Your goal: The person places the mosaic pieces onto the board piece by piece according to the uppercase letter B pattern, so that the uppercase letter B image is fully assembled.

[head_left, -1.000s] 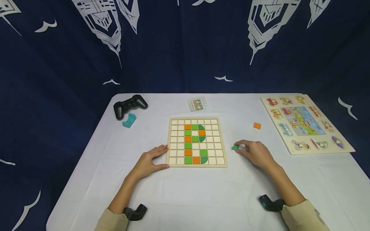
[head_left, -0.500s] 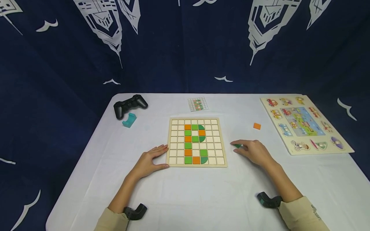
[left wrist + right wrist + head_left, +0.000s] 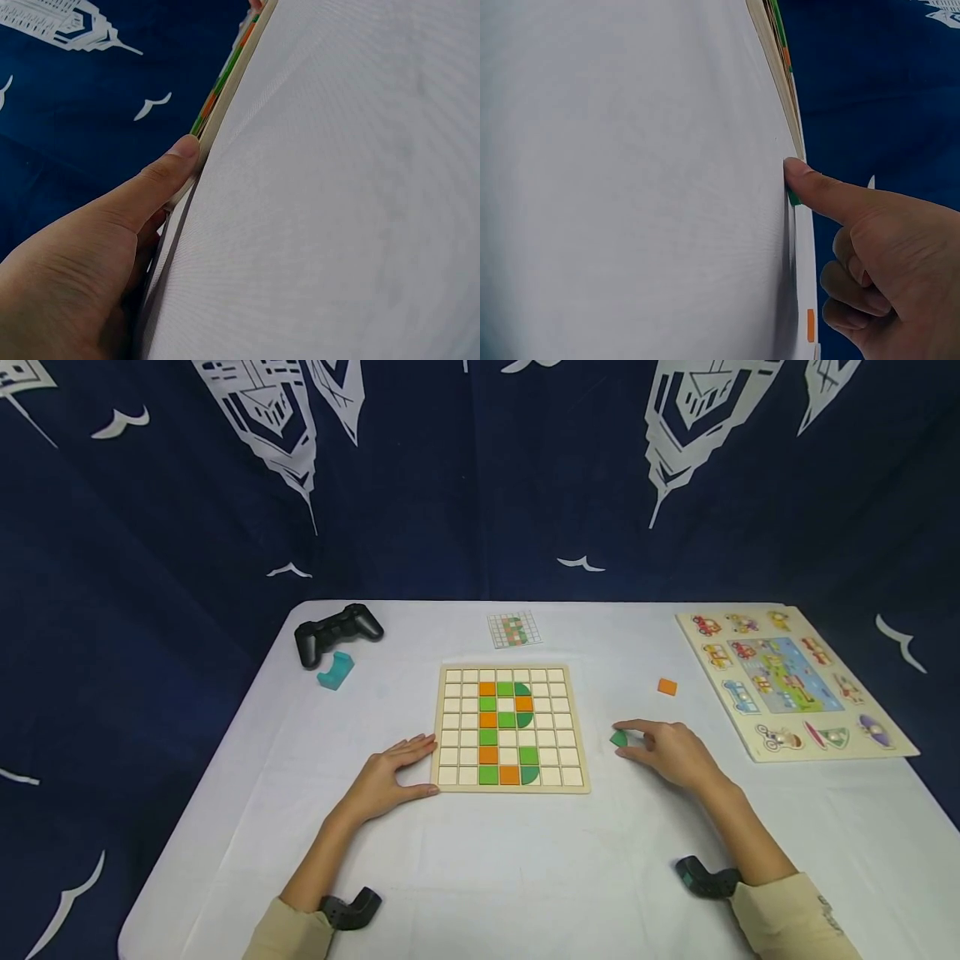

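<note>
In the head view, a square wooden grid board (image 3: 465,739) lies mid-table, with orange, green and rounded dark-green tiles set in some cells. My left hand (image 3: 386,783) rests at its left side, fingers straight along the edge and thumb at the near left corner. The left wrist view shows that thumb (image 3: 180,154) touching the board's edge. To the right of the board, my right hand (image 3: 670,753) has thumb and index finger on either side of a small green tile (image 3: 618,738) near the tabletop. In the right wrist view, the thumb hides most of that tile (image 3: 793,196).
One orange square tile (image 3: 667,687) lies right of the board. Behind the board is a small pattern card (image 3: 514,630). A black game controller (image 3: 337,633) and a teal curved block (image 3: 336,671) sit back left; a picture puzzle board (image 3: 783,747) lies at the right.
The green tile has shifted slightly right and turned between my right thumb and index finger, which stand wider apart around it. My left hand and the grid board have stayed put.
</note>
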Action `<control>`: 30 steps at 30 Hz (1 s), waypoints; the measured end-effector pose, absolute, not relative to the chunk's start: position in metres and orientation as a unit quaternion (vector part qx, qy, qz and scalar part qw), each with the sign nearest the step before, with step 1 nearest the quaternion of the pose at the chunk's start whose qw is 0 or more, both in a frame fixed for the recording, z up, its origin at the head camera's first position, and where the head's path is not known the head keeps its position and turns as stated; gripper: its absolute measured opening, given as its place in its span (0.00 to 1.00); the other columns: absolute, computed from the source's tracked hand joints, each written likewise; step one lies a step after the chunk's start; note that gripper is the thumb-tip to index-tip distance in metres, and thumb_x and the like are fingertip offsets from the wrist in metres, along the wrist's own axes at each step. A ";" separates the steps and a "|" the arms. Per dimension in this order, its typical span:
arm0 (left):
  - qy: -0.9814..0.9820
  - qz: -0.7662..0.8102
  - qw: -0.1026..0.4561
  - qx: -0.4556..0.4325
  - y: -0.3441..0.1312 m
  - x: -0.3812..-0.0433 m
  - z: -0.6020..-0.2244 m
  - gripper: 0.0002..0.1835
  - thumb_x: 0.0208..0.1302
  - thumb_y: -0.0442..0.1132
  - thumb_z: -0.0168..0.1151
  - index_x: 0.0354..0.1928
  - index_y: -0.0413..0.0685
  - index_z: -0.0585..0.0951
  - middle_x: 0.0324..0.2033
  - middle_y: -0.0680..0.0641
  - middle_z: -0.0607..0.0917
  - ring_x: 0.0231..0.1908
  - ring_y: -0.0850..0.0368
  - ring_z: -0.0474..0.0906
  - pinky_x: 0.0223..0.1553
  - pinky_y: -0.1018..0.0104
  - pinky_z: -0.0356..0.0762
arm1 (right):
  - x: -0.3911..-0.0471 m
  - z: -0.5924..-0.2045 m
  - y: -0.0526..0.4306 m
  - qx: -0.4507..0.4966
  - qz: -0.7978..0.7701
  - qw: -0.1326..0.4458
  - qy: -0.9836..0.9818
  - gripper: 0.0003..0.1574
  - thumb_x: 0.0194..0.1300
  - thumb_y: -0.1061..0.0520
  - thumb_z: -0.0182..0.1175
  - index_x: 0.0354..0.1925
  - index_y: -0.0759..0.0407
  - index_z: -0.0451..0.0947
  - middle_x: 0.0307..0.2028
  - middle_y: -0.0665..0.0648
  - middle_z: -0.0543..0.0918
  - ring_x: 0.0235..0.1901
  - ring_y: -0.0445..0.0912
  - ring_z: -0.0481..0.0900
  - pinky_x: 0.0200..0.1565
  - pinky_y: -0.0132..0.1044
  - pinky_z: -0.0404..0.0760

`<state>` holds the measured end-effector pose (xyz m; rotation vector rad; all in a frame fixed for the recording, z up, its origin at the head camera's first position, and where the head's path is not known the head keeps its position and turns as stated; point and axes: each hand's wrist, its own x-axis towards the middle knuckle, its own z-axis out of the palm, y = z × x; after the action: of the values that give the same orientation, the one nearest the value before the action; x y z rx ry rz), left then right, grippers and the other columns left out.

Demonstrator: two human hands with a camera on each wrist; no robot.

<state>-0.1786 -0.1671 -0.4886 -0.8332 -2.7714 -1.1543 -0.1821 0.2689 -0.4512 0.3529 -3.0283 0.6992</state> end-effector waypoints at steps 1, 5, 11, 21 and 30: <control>-0.889 -0.370 0.013 -0.268 -0.167 -0.179 -0.489 0.38 0.46 0.56 0.71 0.60 0.48 0.73 0.60 0.55 0.71 0.63 0.58 0.63 0.63 0.56 0.59 | -0.182 -0.452 0.270 0.113 0.226 0.009 -0.968 0.25 0.55 0.50 0.67 0.50 0.58 0.79 0.12 0.48 0.62 0.14 0.42 0.56 0.16 0.32 0.55; -0.888 -0.370 0.014 -0.272 -0.167 -0.179 -0.490 0.38 0.46 0.56 0.70 0.60 0.48 0.73 0.60 0.55 0.71 0.63 0.58 0.63 0.64 0.57 0.59 | -0.182 -0.454 0.272 0.116 0.232 0.017 -0.966 0.24 0.55 0.51 0.67 0.49 0.59 0.79 0.12 0.48 0.62 0.13 0.42 0.56 0.16 0.32 0.55; -0.889 -0.372 0.014 -0.269 -0.168 -0.179 -0.490 0.38 0.46 0.57 0.70 0.60 0.49 0.73 0.60 0.56 0.71 0.63 0.58 0.63 0.63 0.56 0.59 | -0.184 -0.457 0.273 0.124 0.249 0.015 -0.960 0.20 0.57 0.54 0.65 0.48 0.57 0.80 0.10 0.47 0.60 0.12 0.40 0.54 0.15 0.31 0.54; -0.891 -0.372 0.008 -0.261 -0.167 -0.178 -0.490 0.38 0.46 0.56 0.71 0.60 0.50 0.73 0.60 0.56 0.70 0.63 0.58 0.62 0.63 0.56 0.60 | -0.184 -0.460 0.273 0.123 0.258 0.027 -0.958 0.18 0.57 0.56 0.66 0.47 0.58 0.80 0.10 0.46 0.61 0.12 0.40 0.55 0.15 0.31 0.56; -0.894 -0.368 0.007 -0.257 -0.167 -0.178 -0.489 0.38 0.46 0.55 0.71 0.61 0.50 0.73 0.60 0.56 0.71 0.63 0.58 0.62 0.63 0.56 0.60 | -0.187 -0.465 0.271 0.123 0.266 0.047 -0.955 0.16 0.56 0.55 0.67 0.43 0.58 0.81 0.11 0.46 0.62 0.13 0.40 0.55 0.15 0.31 0.55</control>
<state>-0.1783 -0.1669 -0.4887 -0.8046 -2.7952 -1.1498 -0.1872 0.2710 -0.4651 0.3755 -2.9136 0.8114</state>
